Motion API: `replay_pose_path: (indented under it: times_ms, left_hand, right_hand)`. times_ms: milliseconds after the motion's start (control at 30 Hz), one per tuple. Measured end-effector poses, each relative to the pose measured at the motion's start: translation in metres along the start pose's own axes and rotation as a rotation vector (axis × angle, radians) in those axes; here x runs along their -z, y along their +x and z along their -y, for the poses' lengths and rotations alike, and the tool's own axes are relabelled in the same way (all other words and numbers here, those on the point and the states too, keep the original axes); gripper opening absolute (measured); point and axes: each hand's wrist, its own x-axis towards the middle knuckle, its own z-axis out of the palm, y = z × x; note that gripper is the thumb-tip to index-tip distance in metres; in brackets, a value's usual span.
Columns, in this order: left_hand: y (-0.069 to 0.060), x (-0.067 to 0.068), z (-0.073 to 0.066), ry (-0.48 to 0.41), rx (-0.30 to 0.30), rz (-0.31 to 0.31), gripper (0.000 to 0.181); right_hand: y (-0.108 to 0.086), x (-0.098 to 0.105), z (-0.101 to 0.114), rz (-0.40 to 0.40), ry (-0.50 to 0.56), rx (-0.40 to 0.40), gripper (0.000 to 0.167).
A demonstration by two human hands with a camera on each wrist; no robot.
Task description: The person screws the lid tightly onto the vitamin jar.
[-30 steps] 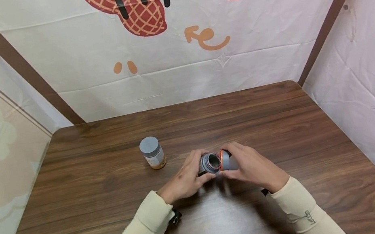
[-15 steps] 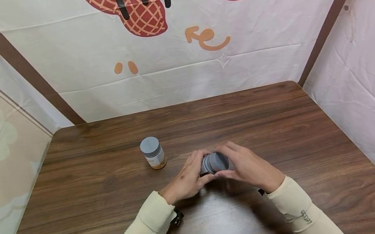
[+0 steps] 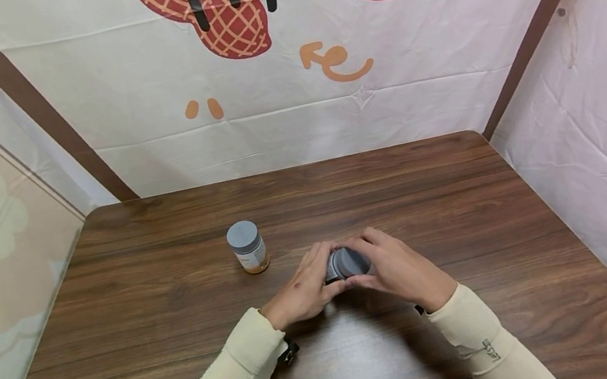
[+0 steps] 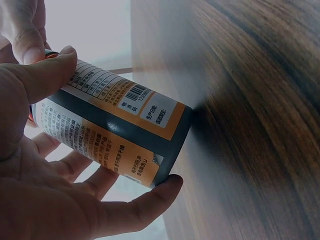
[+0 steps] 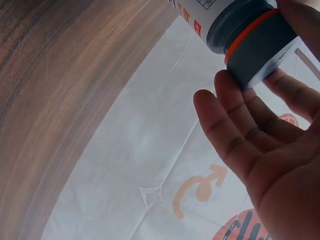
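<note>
The jar (image 4: 110,120) is held up between the two hands over the front half of the bench (image 3: 168,237), tilted, with its lid (image 5: 260,47) toward the right. The left hand (image 3: 298,291) wraps its body, thumb along the label, other fingers curled underneath, one tip at the base rim. The right hand (image 3: 406,272) grips the lid, fingers bent only as far as its width.

From the head, only the lid and a sliver of body show. The left wrist view adds the printed orange-and-white label, a barcode and the base, close to the wood; whether it touches, I cannot tell. The right wrist view shows an orange ring edging the lid beside the grey neck.

The second jar (image 3: 250,251) stands upright beyond the left hand, apart from it. A broad stretch of bench runs from the right hand to the right edge; the far edge meets a printed cloth (image 3: 422,38).
</note>
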Motion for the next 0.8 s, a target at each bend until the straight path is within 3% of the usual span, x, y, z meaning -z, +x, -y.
replay_pose_path:
  times_ms: [367,500,600,800]
  left_hand:
    - [0.001,-0.001,-0.001,0.008,0.008,-0.010,0.052]
    - [0.002,-0.001,-0.001,0.004,0.011,0.000,0.052]
    - [0.001,-0.001,-0.001,0.001,0.013,0.007,0.053]
    - [0.000,-0.001,0.001,-0.012,0.010,0.002,0.056]
  right_hand:
    - [0.005,-0.004,0.004,0.007,-0.041,-0.133,0.055]
    - [0.004,-0.003,0.004,0.044,-0.013,-0.165,0.058]
    - [0.002,0.003,0.002,0.085,0.017,-0.133,0.065]
    - [0.000,0.010,-0.005,0.121,0.008,0.027,0.071]
